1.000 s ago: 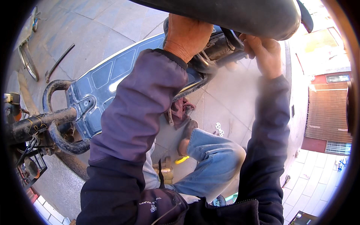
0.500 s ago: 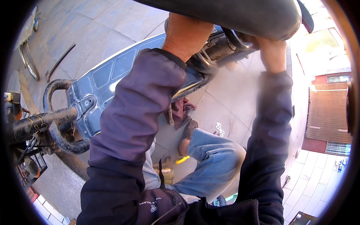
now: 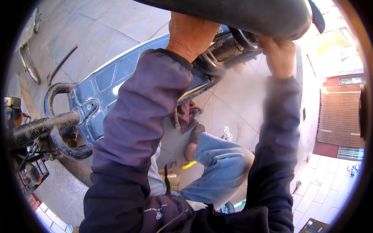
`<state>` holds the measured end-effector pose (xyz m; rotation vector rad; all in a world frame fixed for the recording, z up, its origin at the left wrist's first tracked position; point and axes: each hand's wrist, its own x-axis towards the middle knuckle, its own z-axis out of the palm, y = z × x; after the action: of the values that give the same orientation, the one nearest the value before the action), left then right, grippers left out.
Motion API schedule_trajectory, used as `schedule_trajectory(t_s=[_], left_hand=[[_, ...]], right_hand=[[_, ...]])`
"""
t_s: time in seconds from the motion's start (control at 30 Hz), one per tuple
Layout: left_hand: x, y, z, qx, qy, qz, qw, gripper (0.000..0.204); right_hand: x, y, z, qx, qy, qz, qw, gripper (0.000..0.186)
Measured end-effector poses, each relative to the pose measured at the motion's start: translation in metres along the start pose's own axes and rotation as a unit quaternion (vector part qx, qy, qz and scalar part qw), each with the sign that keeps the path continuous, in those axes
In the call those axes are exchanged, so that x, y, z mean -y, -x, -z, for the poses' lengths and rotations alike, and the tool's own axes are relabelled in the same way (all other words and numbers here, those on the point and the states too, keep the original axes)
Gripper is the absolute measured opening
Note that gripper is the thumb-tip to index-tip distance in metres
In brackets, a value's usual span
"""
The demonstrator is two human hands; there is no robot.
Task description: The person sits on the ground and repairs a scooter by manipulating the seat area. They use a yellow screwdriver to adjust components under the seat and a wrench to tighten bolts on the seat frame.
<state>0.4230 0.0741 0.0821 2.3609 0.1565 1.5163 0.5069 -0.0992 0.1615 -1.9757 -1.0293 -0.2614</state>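
With the black saddle [image 3: 248, 17] blocking sight, the step calls for a braced left hand [image 3: 192, 35] and gentle pressure by touch from the right hand [image 3: 279, 56]. Hidden fingers leave both grips impossible to tell. The curved black tubing [image 3: 211, 66], shiny with highlights, sits at the blue footboard's [image 3: 128, 64] right end, below the saddle.

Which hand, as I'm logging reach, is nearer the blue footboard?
Left. The left hand appears at the upper right end of the blue footboard in this view; the right hand is farther right, out past that end.
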Motion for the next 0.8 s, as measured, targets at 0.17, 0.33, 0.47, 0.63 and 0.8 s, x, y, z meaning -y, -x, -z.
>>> schedule_trajectory(t_s=[0.17,0.33,0.47,0.63,0.8], left_hand=[[-0.002,-0.001,-0.001,0.0,-0.001,-0.002,1.0,0.033],[-0.002,-0.003,-0.002,-0.02,-0.022,-0.012,0.999,0.033],[0.0,-0.002,-0.001,-0.003,-0.048,-0.011,0.999,0.033],[0.001,-0.001,-0.002,-0.034,-0.073,-0.032,0.996,0.033],[0.001,-0.001,0.0,-0.016,-0.046,-0.016,0.999,0.033]], right_hand=[[-0.004,-0.004,0.005,-0.008,0.003,0.007,1.0,0.019],[-0.004,-0.006,0.007,-0.043,-0.01,-0.029,0.999,0.021],[-0.007,-0.004,0.0,-0.035,-0.095,-0.095,0.99,0.024],[-0.004,0.005,-0.005,-0.042,-0.023,-0.049,0.998,0.031],[-0.003,0.008,-0.013,-0.028,-0.085,-0.1,0.991,0.037]])
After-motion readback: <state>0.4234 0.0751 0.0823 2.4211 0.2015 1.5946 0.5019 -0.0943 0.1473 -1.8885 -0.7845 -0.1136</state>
